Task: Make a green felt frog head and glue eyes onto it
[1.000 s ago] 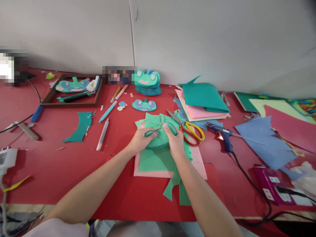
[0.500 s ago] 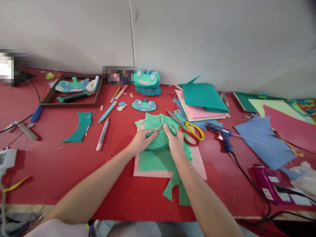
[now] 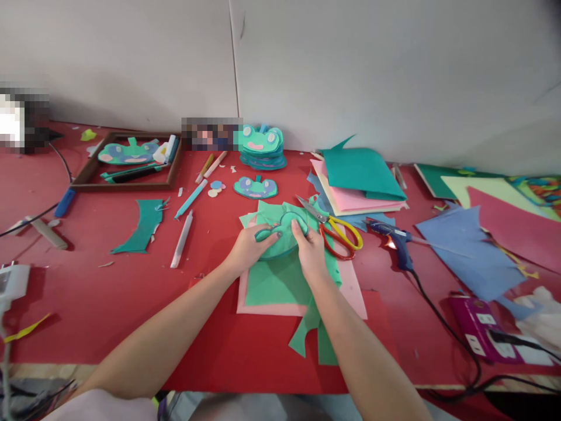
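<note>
Both my hands are closed on a green felt frog-face piece (image 3: 280, 237) in the middle of the red table (image 3: 131, 304). My left hand (image 3: 248, 248) pinches its left side, thumb on top. My right hand (image 3: 311, 251) grips its right side. The piece is tipped up a little over light green felt sheets (image 3: 272, 283) that lie on a pink sheet (image 3: 355, 289). Yellow-and-red scissors (image 3: 339, 231) lie just right of my right hand.
A blue glue gun (image 3: 397, 242) with a black cord lies to the right. Stacked felt sheets (image 3: 363, 181) and loose blue and red sheets (image 3: 477, 245) fill the right side. Finished frog faces (image 3: 260, 146) sit by the wall. A wooden tray (image 3: 127, 161), glue sticks (image 3: 182, 240) and a teal scrap (image 3: 144, 225) lie left.
The frog-face piece has been lifted and tipped up toward the wall between my hands. My fingers shifted slightly upward on it. Nothing else on the table moved.
</note>
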{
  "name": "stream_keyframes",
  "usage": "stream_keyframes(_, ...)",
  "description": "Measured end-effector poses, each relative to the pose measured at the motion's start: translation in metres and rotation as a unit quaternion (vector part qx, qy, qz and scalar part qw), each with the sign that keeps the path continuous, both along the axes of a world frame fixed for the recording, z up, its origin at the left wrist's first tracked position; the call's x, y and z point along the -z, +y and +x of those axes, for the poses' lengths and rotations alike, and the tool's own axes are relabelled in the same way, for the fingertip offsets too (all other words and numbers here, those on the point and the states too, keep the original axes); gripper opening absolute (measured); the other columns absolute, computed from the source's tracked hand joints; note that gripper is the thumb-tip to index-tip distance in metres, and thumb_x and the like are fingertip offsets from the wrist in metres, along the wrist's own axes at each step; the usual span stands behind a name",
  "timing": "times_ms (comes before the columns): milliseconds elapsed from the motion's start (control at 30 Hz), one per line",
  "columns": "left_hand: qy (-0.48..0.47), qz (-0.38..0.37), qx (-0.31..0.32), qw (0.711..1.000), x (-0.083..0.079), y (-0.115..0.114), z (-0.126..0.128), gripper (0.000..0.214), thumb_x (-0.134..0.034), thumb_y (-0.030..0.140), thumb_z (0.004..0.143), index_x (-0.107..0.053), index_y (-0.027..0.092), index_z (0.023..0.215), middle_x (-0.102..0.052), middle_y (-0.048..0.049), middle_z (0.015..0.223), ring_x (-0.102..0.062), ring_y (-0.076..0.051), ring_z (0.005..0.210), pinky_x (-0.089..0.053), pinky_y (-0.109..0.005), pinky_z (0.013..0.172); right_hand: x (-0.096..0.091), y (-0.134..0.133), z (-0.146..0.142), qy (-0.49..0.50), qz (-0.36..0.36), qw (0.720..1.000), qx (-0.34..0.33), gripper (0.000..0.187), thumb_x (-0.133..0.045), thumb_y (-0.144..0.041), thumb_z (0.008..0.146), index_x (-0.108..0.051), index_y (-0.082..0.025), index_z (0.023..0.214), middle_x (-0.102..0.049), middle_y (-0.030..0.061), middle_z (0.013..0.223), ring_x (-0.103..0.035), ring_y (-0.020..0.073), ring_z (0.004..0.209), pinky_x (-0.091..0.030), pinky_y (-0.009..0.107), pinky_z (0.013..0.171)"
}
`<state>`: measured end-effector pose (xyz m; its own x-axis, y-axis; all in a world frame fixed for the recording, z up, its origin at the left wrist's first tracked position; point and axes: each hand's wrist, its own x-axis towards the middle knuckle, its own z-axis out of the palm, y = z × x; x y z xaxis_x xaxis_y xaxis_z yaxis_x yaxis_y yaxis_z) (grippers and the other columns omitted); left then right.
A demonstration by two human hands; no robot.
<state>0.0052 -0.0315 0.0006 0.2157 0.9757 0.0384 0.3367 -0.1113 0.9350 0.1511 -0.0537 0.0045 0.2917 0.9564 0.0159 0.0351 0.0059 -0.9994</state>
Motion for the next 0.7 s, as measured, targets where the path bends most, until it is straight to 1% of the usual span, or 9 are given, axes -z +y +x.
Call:
stream_keyframes(67, -0.014, 0.001, 0.006, 1.0, -0.001, -0.001, 0.0, 0.026, -0.058, 0.042, 0.074, -0.063, 0.017, 0.082, -0.067, -0.0041, 0.092, -0.059, -0.018, 0.082, -0.046, -0.027, 0.075, -0.002, -0.001, -0.002, 0.044, -0.013, 0.999, -0.007, 0.025, -0.06, -0.044, 0.073, -0.068, -0.02, 0.076, -0.066, -0.0003, 0.075, -0.06, 0.0207, 0.079, -0.047, 0.036, 0.078)
stream_keyframes(167, -0.019, 0.007, 0.014, 1.0, -0.004, -0.001, -0.001, 0.024, -0.059, 0.039, 0.075, -0.063, 0.016, 0.08, -0.067, -0.0035, 0.088, -0.06, -0.016, 0.079, -0.046, -0.026, 0.073, -0.008, -0.003, -0.007, 0.113, -0.026, 0.991, -0.073, 0.026, -0.061, -0.04, 0.073, -0.07, -0.021, 0.089, -0.069, 0.002, 0.086, -0.062, 0.0224, 0.087, -0.048, 0.04, 0.083)
stream_keyframes(200, -0.017, 0.012, 0.016, 1.0, -0.004, -0.002, -0.002, 0.023, -0.059, 0.038, 0.075, -0.063, 0.016, 0.08, -0.067, -0.003, 0.086, -0.06, -0.016, 0.078, -0.047, -0.026, 0.073, -0.01, -0.004, -0.009, 0.12, -0.023, 0.988, -0.095, 0.026, -0.062, -0.039, 0.073, -0.07, -0.021, 0.091, -0.069, 0.0026, 0.09, -0.062, 0.0226, 0.09, -0.047, 0.041, 0.085)
stream_keyframes(267, -0.011, 0.026, 0.022, 0.999, -0.004, -0.002, -0.002, 0.023, -0.058, 0.037, 0.076, -0.063, 0.016, 0.08, -0.066, -0.0023, 0.083, -0.06, -0.015, 0.077, -0.046, -0.026, 0.074, -0.015, -0.005, -0.011, 0.111, -0.009, 0.987, -0.116, 0.025, -0.063, -0.036, 0.073, -0.07, -0.022, 0.093, -0.069, 0.0026, 0.095, -0.061, 0.0225, 0.096, -0.045, 0.041, 0.091)
stream_keyframes(367, 0.0, 0.035, 0.033, 0.999, -0.004, -0.001, -0.001, 0.022, -0.056, 0.037, 0.078, -0.063, 0.016, 0.083, -0.067, -0.0021, 0.085, -0.06, -0.016, 0.08, -0.047, -0.026, 0.076, -0.017, -0.005, -0.012, 0.083, 0.011, 0.991, -0.109, 0.022, -0.062, -0.036, 0.074, -0.07, -0.022, 0.09, -0.069, 0.0022, 0.096, -0.061, 0.0222, 0.099, -0.045, 0.041, 0.093)
stream_keyframes(500, -0.001, 0.027, 0.036, 0.999, -0.004, -0.002, 0.0, 0.023, -0.055, 0.036, 0.078, -0.064, 0.017, 0.088, -0.068, -0.0032, 0.094, -0.061, -0.018, 0.087, -0.047, -0.027, 0.08, -0.012, -0.003, -0.012, 0.048, 0.021, 0.995, -0.087, 0.019, -0.062, -0.035, 0.074, -0.07, -0.021, 0.084, -0.07, 0.0025, 0.089, -0.062, 0.0217, 0.095, -0.048, 0.038, 0.09)
stream_keyframes(600, -0.006, 0.023, 0.038, 0.999, -0.004, -0.002, 0.0, 0.023, -0.055, 0.036, 0.079, -0.064, 0.017, 0.087, -0.068, -0.0035, 0.096, -0.062, -0.018, 0.089, -0.047, -0.028, 0.082, -0.008, -0.002, -0.012, 0.037, 0.021, 0.997, -0.067, 0.019, -0.064, -0.035, 0.073, -0.07, -0.021, 0.083, -0.071, 0.0018, 0.088, -0.063, 0.0212, 0.093, -0.049, 0.036, 0.089)
stream_keyframes(700, -0.012, 0.022, 0.036, 0.999, -0.005, -0.002, 0.0, 0.022, -0.055, 0.036, 0.078, -0.063, 0.017, 0.087, -0.068, -0.0035, 0.097, -0.062, -0.018, 0.09, -0.047, -0.028, 0.082, -0.008, -0.002, -0.011, 0.039, 0.018, 0.997, -0.062, 0.019, -0.064, -0.035, 0.072, -0.069, -0.021, 0.083, -0.071, 0.0019, 0.088, -0.063, 0.021, 0.091, -0.048, 0.037, 0.089)
